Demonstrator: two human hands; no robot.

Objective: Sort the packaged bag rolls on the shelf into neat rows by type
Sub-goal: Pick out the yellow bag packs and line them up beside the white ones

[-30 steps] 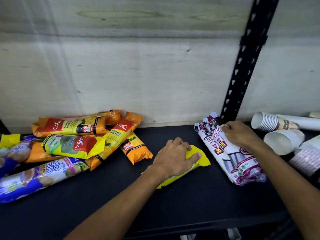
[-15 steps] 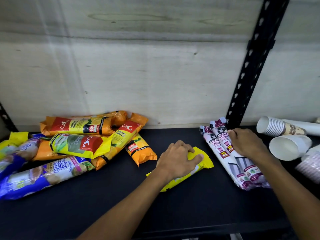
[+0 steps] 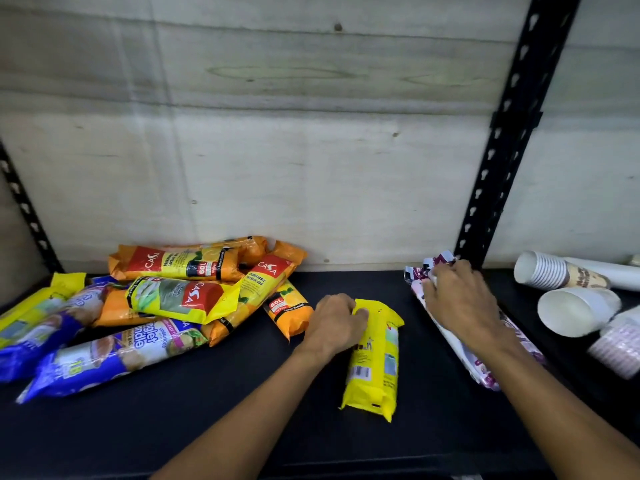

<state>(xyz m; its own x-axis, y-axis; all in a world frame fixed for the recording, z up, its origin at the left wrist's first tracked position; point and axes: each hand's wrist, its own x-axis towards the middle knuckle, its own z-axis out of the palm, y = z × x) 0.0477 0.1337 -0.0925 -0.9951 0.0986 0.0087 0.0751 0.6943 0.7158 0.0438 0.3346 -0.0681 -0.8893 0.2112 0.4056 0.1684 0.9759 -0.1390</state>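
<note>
Bag rolls lie on the black shelf [image 3: 214, 410]: a mixed pile [image 3: 166, 303] at 9 o'clock. Left hand [image 3: 334, 322] fingers curl around the yellow roll's [image 3: 375, 362] top end at center; right hand [image 3: 459, 301] presses flat on white-purple rolls [image 3: 485, 370] at 3 o'clock.

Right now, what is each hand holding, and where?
Left hand grips the yellow roll at its far end; right hand presses the white-purple rolls' far ends.
</note>
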